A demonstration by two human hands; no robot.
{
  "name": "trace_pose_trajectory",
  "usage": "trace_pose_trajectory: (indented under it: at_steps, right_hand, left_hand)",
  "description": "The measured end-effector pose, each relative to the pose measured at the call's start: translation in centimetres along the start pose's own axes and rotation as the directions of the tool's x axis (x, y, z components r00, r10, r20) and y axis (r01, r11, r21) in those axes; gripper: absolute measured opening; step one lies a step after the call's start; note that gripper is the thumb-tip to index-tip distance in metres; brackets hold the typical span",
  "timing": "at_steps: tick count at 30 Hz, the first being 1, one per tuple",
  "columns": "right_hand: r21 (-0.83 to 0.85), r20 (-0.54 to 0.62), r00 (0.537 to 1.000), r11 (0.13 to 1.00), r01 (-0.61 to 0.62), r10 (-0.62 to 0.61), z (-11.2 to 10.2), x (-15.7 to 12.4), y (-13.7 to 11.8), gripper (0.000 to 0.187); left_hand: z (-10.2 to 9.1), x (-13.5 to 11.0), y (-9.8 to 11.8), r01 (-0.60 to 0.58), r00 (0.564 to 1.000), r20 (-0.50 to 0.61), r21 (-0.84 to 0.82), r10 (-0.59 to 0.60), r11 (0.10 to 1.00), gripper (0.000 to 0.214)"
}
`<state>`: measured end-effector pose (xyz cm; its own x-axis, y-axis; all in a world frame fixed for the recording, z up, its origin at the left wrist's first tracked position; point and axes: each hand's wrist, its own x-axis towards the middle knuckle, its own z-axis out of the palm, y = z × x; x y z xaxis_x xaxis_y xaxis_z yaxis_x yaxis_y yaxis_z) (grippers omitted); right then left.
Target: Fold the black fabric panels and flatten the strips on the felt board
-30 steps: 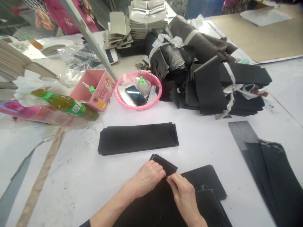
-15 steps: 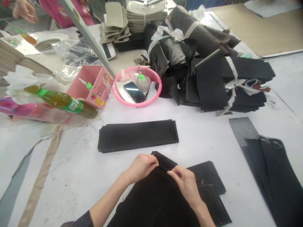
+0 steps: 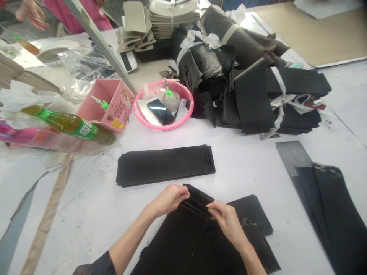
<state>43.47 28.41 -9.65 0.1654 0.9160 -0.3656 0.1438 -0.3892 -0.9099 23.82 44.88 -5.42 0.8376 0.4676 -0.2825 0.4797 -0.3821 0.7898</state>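
Both my hands pinch the far end of a black strip of sheet material (image 3: 183,225), which lies on a fanned stack of similar pieces. My left hand (image 3: 171,198) is closed on the strip's left corner, thumb and fingertips together. At the right corner, my right hand (image 3: 225,217) closes on the same edge. Just beyond my fingers show the layered ends of the stack (image 3: 197,194). More black pieces (image 3: 252,214) lie under and beside my right hand. A neat pile of black strips (image 3: 164,166) rests farther off on the white table.
A pink basin (image 3: 183,124) holds a phone (image 3: 160,111) and a small pot. Left of it are a pink box (image 3: 116,110) and a green-labelled bottle (image 3: 71,124) lying tilted. Tied black bundles (image 3: 255,99) stand behind; loose black pieces (image 3: 329,202) lie right. A co-worker's hand (image 3: 33,14) shows far left.
My hands have drawn slightly apart along the strip's end, the left one shifting a little left. The end edge of the strip shows more plainly between them. The view has shifted slightly.
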Motion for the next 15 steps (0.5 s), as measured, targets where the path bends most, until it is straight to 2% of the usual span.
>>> trace_pose_trajectory:
  at_steps: [4, 8, 12, 15]
  right_hand:
    - [0.001, -0.062, 0.996, 0.997, -0.071, 0.071, 0.1, 0.1, -0.1, 0.019]
    - [-0.005, -0.134, 0.989, 0.998, -0.070, 0.069, 0.2, 0.2, 0.0, 0.021]
    - [-0.044, -0.212, 0.976, 0.998, -0.053, 0.042, 0.1, 0.5, 0.2, 0.022]
    - [-0.061, -0.216, 0.976, 0.998, -0.030, 0.016, 0.2, 0.6, 0.2, 0.022]
  left_hand:
    - [-0.2, 0.2, 0.1, 0.049, 0.998, -0.036, -0.023, -0.050, 0.999, 0.019]
    - [0.3, 0.7, -0.5, 0.126, 0.986, -0.101, -0.075, -0.134, 0.989, 0.019]
    - [0.9, 1.0, -1.3, 0.175, 0.962, -0.173, -0.209, -0.213, 0.962, 0.037]
    - [1.2, 0.4, -1.4, 0.166, 0.951, -0.198, -0.324, -0.238, 0.931, 0.038]
